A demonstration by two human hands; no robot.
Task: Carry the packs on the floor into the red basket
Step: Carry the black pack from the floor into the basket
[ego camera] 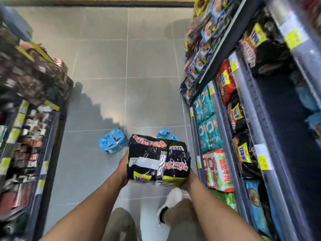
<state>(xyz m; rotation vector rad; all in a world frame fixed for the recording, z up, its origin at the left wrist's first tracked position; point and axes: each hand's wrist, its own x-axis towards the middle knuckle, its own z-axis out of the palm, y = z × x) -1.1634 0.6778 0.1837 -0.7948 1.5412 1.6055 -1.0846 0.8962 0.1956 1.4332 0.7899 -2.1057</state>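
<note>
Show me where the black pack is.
Lower centre of the head view: the black pack, held between left hand and right hand, right of a blue pack.

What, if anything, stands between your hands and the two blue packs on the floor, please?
Only the black plastic multipack, gripped by the left hand and right hand, is in the way: it covers part of the right blue plastic pack. The left blue plastic pack lies unobstructed on the grey tiles.
</note>
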